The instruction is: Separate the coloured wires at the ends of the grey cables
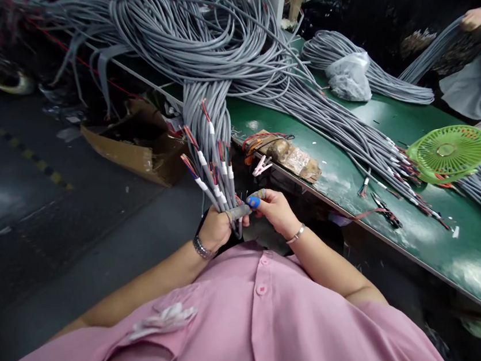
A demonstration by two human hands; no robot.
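Note:
My left hand (216, 228) is closed around a bunch of grey cables (210, 149) whose stripped ends show red, blue and white cores and white sleeves. The cables hang down from a big tangled pile (206, 33) on the green table (390, 123). My right hand (275, 208) is pinched beside the left, its taped fingers and blue thumb cap gripping one cable end (244, 209). Both wrists wear bracelets.
A wrapped brown block with a pink clip (294, 157) sits at the table edge. A green plastic basket (450, 152), a plastic bag (348, 78) and more cable bundles (361, 138) lie on the table. A cardboard box (137, 149) stands on the floor. Another person's hand (474, 19) holds cables far right.

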